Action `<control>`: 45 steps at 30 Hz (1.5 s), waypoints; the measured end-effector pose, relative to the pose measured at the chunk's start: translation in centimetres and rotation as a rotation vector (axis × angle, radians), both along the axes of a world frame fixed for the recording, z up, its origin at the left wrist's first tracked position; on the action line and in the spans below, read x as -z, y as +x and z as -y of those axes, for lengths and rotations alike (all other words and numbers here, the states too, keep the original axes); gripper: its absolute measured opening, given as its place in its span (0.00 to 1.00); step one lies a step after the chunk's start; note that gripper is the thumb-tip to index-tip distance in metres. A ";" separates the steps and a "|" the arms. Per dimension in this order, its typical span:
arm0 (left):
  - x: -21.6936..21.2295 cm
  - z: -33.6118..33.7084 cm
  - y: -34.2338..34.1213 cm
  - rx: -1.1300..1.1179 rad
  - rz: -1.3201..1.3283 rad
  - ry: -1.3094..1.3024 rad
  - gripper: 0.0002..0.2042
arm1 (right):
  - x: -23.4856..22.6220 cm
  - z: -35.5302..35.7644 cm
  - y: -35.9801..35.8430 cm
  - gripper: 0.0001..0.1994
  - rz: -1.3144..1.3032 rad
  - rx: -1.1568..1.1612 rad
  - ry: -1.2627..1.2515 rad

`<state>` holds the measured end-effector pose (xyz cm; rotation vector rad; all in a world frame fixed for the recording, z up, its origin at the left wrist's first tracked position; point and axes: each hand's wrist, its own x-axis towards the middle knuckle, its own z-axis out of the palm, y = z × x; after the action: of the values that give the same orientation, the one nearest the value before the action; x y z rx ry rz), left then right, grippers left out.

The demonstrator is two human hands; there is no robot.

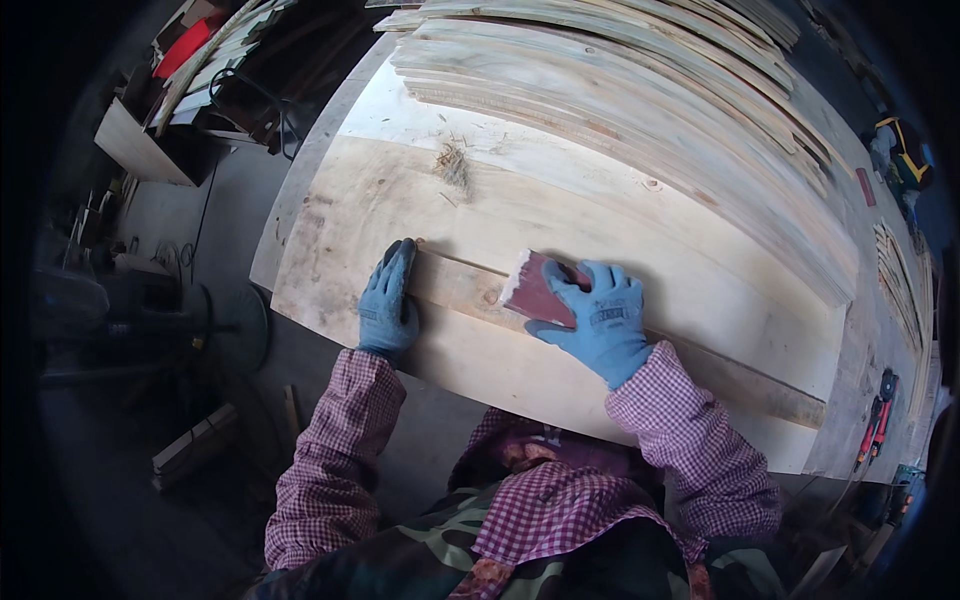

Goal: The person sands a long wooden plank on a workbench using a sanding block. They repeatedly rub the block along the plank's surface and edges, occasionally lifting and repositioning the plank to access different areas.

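Observation:
A long narrow wooden board [455, 284] lies across the near part of the plywood-topped table. My left hand [387, 303], in a blue work glove, rests against the board's left end with its fingers straight and side by side. Around a dark red sheet of sandpaper [535, 292], my gloved right hand [603, 317] is closed, pressing it on the board's top face left of the middle. The sandpaper has a pale, dusty left edge; whether a block sits inside it I cannot tell. Part of the board is hidden under my right hand and wrist.
Stacked long planks [620, 110] fill the far side of the table [330, 200]. A small heap of wood shavings [452, 165] lies beyond the board. Red-handled pliers [876, 425] rest at the right edge. Wood scraps [195, 445] lie on the floor at left.

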<state>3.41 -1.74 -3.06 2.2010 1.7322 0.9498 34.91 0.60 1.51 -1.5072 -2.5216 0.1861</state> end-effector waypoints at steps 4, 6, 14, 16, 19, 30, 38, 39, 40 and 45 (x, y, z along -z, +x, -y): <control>1.0 -0.7 -0.3 0.001 -0.106 -0.002 0.37 | -2.5 -6.2 -6.2 0.42 0.068 -0.125 -0.470; 1.5 0.2 -1.8 -0.020 -0.147 0.021 0.36 | -3.3 -5.9 -5.8 0.44 0.086 -0.241 -0.539; 1.4 0.0 -0.6 0.111 -0.287 0.062 0.35 | -4.7 1.3 24.2 0.26 0.180 0.027 -0.226; 1.3 -0.1 0.0 0.120 -0.275 0.059 0.35 | -4.8 2.1 27.0 0.19 -0.080 0.337 -0.392; 0.8 -0.2 0.3 0.102 -0.302 0.054 0.34 | -1.8 1.8 26.5 0.21 -0.258 0.400 -0.370; -4.5 -2.0 14.3 0.377 -0.250 0.084 0.25 | -0.5 4.8 20.6 0.23 -0.106 0.290 -0.447; -0.8 -1.5 21.2 0.386 -0.237 0.029 0.24 | 1.4 3.5 18.2 0.13 -0.094 0.266 -0.449; -0.6 -1.6 21.3 0.388 -0.225 0.036 0.23 | 1.5 3.5 18.1 0.12 -0.115 0.248 -0.441; -0.6 -1.7 21.4 0.389 -0.214 0.043 0.23 | 1.7 3.5 17.8 0.12 -0.068 0.235 -0.357; -0.3 -1.7 21.0 0.390 -0.208 0.027 0.23 | -2.4 -0.2 13.0 0.20 -0.130 0.328 -0.381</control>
<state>24.40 -0.09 -2.80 2.6005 1.2870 0.6741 47.96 0.76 3.90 -1.9480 -2.1823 0.7181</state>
